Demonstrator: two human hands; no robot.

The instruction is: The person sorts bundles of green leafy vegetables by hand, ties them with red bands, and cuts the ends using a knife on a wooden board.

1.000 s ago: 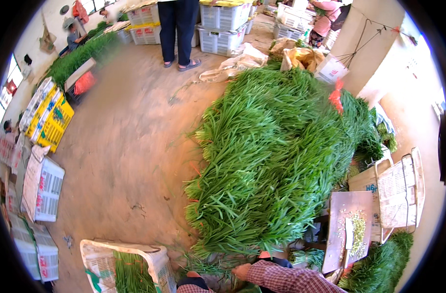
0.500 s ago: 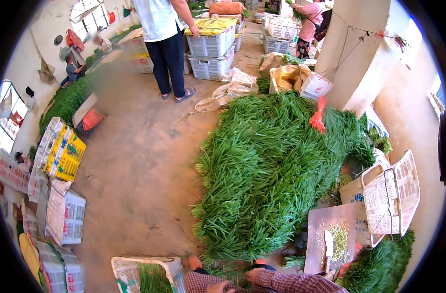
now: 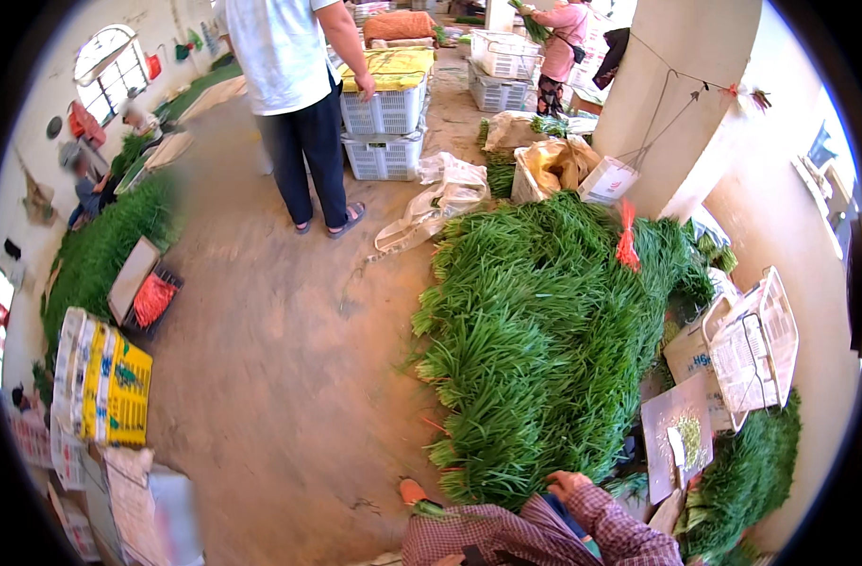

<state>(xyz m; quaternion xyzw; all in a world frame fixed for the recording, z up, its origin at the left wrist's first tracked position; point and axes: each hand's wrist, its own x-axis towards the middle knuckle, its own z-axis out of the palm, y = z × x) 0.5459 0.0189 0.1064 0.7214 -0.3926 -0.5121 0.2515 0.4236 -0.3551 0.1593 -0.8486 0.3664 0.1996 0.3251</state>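
Observation:
My right hand [image 3: 569,485] rests at the near edge of a big heap of long green leaves [image 3: 544,340] that look like garlic chives, just over my knee. Its fingers lie loosely spread, and nothing shows in them. Of my left hand [image 3: 449,560] only a sliver appears at the bottom edge; its fingers are hidden. Right of the heap, a knife [image 3: 676,448] lies on a grey board [image 3: 659,467] beside chopped pale green bits [image 3: 690,436]. A bunch of red ties [image 3: 627,241] hangs over the heap's far side.
White plastic crates [image 3: 756,340] stand at right, near more greens [image 3: 756,472]. A pillar [image 3: 681,113] rises behind the heap. A person in a white shirt [image 3: 280,57] stands by stacked crates [image 3: 384,156]. At left are a yellow-and-white pack [image 3: 119,382] and a box of red ties [image 3: 154,300].
My view has shifted. My right hand has moved forward to the heap's edge, and my left hand has sunk almost out of view. The basket of greens beside me is no longer visible.

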